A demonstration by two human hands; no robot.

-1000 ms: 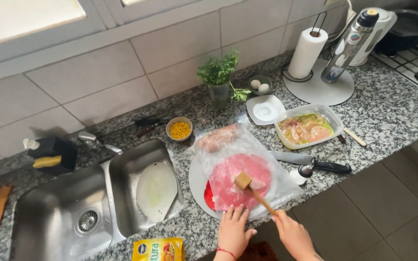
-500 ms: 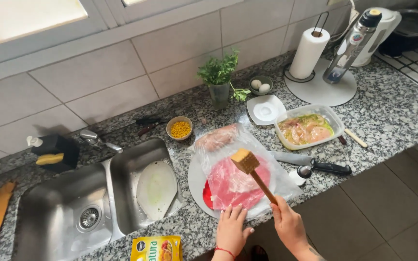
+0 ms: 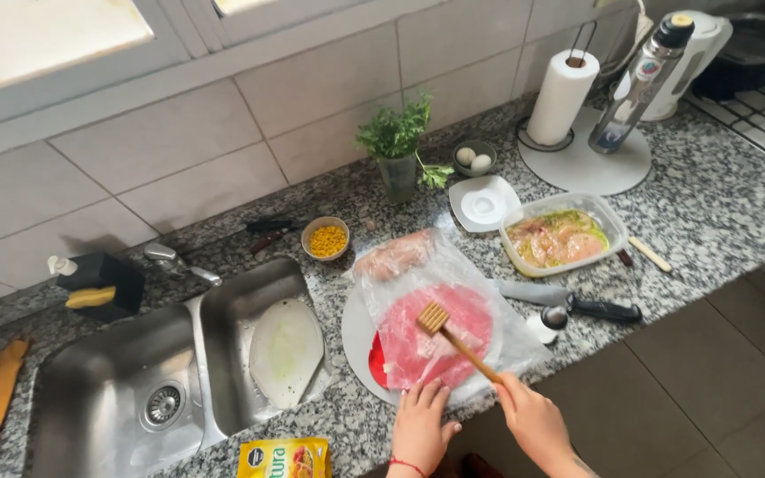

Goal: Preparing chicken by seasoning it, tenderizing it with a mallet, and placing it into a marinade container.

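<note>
My right hand [image 3: 531,414] grips the handle of a wooden meat mallet [image 3: 453,336], whose head rests on a flat pink slice of meat [image 3: 440,341] under a clear plastic sheet [image 3: 506,332]. The meat lies on a red board over a round grey plate [image 3: 358,341]. At the near edge of the plastic, my left hand [image 3: 421,423] presses flat with fingers spread. Another raw piece [image 3: 393,255] sits under the plastic at the back.
A double steel sink [image 3: 161,372] with a white cutting board [image 3: 285,350] lies left. A clear tub of marinated meat [image 3: 561,237], a black-handled knife [image 3: 568,303], a bowl of corn [image 3: 327,239], herbs in a glass [image 3: 397,146], eggs [image 3: 473,159], a paper towel roll [image 3: 562,97] and a yellow box [image 3: 283,458] surround the plate.
The mallet was down on the meat, rose, and has come down on it again. My left hand stays on the plastic's edge.
</note>
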